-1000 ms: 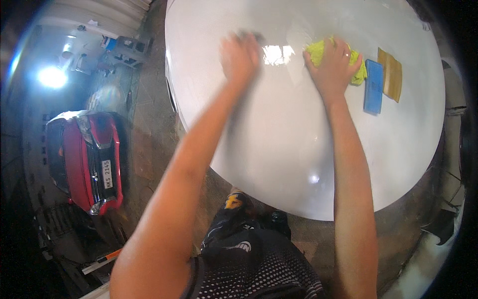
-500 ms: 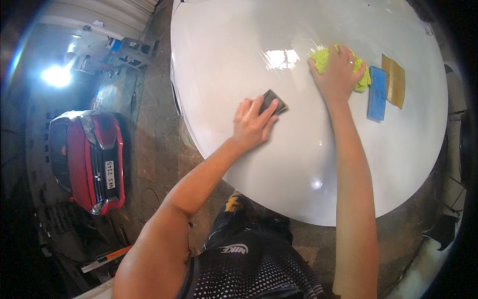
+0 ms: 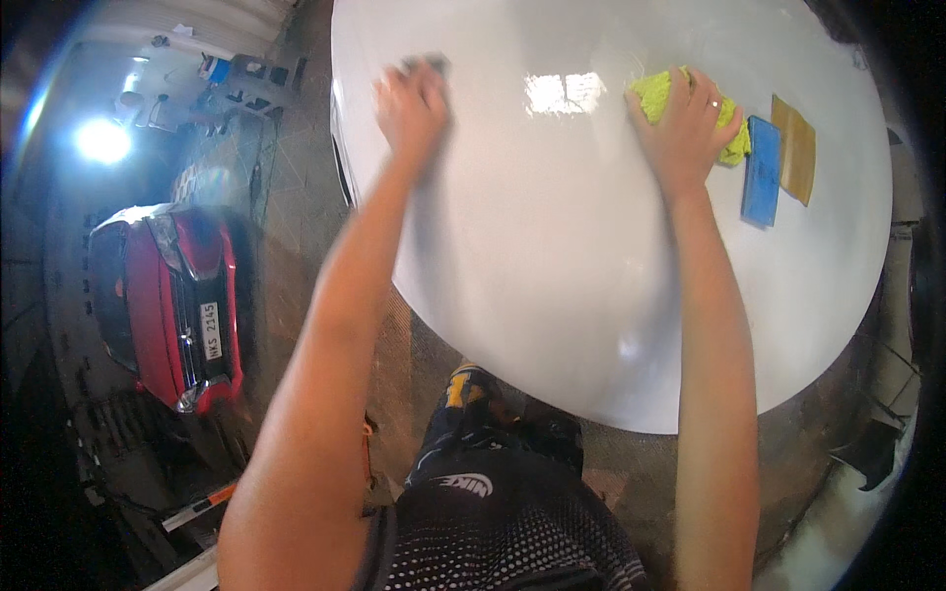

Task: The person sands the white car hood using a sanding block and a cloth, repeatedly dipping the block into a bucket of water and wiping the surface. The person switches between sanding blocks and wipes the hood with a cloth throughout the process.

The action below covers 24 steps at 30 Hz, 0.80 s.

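Observation:
A glossy white car panel (image 3: pixel 552 256) fills the middle, bowed by the lens. On its far left part, my left hand (image 3: pixel 412 108) is closed on a small dark sanding block (image 3: pixel 434 65); motion smears both, and the fingers hide much of the block. My right hand (image 3: pixel 682 128) presses a crumpled yellow-green cloth (image 3: pixel 651 96) against the panel at the far right, fingers wrapped over it. Just right of that cloth lies a flat blue block (image 3: pixel 761 177). Beside it rests a curved tan strip (image 3: pixel 794 148), its material unclear.
A red car (image 3: pixel 163 305) stands on the left, beyond the tiled floor (image 3: pixel 296 227). Behind it shines a bright lamp (image 3: pixel 103 141), near a grey step stool (image 3: pixel 258 87). An orange-and-white bar (image 3: pixel 200 504) lies at the lower left.
My left hand has swept far and to the left across the panel with the dark sanding block. My right hand stays on the cloth; the view has shifted slightly.

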Each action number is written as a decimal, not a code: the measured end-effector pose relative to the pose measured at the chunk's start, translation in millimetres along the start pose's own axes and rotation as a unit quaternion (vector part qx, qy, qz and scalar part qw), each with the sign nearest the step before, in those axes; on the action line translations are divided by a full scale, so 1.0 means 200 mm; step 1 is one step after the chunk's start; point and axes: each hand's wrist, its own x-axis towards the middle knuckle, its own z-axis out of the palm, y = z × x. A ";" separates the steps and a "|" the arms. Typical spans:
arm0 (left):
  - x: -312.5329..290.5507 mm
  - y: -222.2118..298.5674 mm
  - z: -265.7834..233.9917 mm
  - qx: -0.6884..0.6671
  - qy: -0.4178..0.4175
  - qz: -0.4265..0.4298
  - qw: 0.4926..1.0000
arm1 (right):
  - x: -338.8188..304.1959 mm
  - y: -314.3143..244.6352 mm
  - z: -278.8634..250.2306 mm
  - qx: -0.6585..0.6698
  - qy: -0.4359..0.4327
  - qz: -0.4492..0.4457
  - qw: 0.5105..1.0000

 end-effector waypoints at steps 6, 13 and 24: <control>-0.58 0.36 0.04 0.006 0.054 0.153 0.987 | 0.00 0.05 0.02 -0.030 -0.029 0.004 0.999; -0.36 -0.11 0.02 0.058 -0.064 0.002 0.996 | 0.00 -0.08 -0.01 -0.018 -0.034 0.000 0.999; -0.16 -0.05 -0.11 0.051 0.094 -0.014 0.994 | 0.00 -0.08 -0.01 -0.011 -0.047 0.009 0.999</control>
